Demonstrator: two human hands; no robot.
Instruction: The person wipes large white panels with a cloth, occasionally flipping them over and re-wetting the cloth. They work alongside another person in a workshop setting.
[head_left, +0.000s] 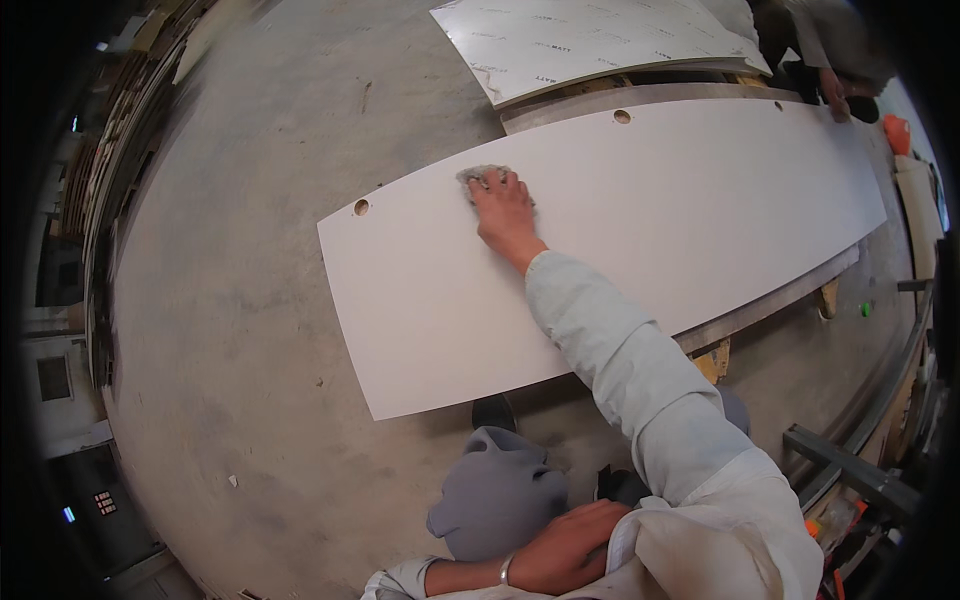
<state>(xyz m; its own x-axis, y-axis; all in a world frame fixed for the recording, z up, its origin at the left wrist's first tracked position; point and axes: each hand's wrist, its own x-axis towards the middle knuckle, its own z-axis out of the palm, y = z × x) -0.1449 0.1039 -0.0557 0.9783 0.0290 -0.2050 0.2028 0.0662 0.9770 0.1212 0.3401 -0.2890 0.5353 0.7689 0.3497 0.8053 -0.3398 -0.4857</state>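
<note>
A long white panel (620, 230) lies flat before me, with round holes along its far edge. My right hand (508, 215) reaches out over its far left part. The fingers are bent over a crumpled grey rag (485, 176) and press it to the panel's surface near the far edge. Down by my body is my left hand (570, 548), a metal bracelet on its wrist. It rests against the pale jacket (690, 550), and its fingertips are hidden in the folds.
Beneath the panel are a grey board (770, 305) and wooden supports (712, 360). Beyond lies a sheet (590, 40) with printed film. A co-worker's hand (835, 98) is at the panel's far right corner. Metal bars (850, 470) stand at right; stacked boards line the left.
</note>
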